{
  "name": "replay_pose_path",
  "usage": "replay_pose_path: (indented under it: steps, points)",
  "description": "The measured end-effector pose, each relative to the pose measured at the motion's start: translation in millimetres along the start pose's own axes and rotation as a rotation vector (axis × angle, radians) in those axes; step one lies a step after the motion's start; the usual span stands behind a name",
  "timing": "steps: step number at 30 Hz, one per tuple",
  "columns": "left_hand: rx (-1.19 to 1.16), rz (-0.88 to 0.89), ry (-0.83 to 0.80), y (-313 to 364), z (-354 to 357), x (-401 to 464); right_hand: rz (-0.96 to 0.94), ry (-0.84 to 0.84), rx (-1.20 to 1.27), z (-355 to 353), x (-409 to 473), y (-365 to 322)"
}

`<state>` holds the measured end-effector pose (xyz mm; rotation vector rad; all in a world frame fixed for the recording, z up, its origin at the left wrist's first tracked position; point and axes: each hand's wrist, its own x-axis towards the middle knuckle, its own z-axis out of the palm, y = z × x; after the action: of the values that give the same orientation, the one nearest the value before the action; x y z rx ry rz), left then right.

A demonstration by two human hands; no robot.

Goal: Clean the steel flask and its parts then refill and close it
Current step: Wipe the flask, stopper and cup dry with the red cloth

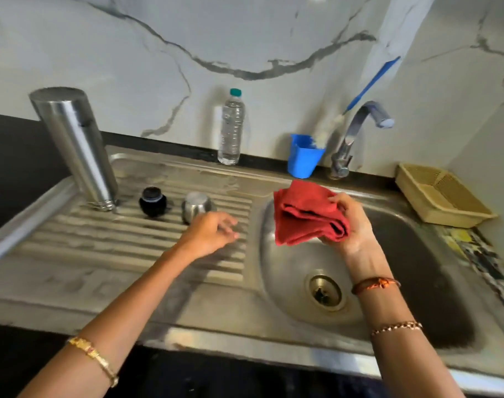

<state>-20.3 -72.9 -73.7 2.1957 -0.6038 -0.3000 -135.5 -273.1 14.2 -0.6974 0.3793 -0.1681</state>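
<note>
Steel flask (pixel 77 150) stands inverted on the ribbed drainboard (pixel 124 248) of the sink (pixel 273 285), mouth down, long axis upright w/ a slight lean, far left and well apart from both hands. Black stopper (pixel 152 201) and steel cap (pixel 195 207) sit in a row to its right, apart from each other. Left hand (pixel 210 232) hovers just in front of the cap, fingers loosely curled, holding nothing; it's the nearer hand to all three parts, cap closest. Right hand (pixel 350 222) is over the basin, gripping a folded red cloth (pixel 305 215).

Judgement: parts look ready for wiping, so next move is prob. left hand taking the cap, up and slightly left of it.

Count: 1 flask, 1 stopper, 1 cap, 1 cloth, 1 plastic water bottle (pixel 231 127), 1 blue cup (pixel 304 156), 1 tap (pixel 357 133), 1 beige basket (pixel 440 196).
</note>
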Motion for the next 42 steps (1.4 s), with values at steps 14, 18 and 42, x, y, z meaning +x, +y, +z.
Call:
replay_pose_path:
  steps: [14,18,42]
  points:
    - [-0.252,0.045,1.028,-80,-192,-21,0.025,-0.077,-0.187,138,9,109]
    - [-0.313,-0.069,0.763,-97,-217,-8,-0.002,-0.024,-0.15,155,17,120]
    - [0.568,0.369,0.574,-15,-233,-29,-0.43,0.246,-0.06,138,10,116]
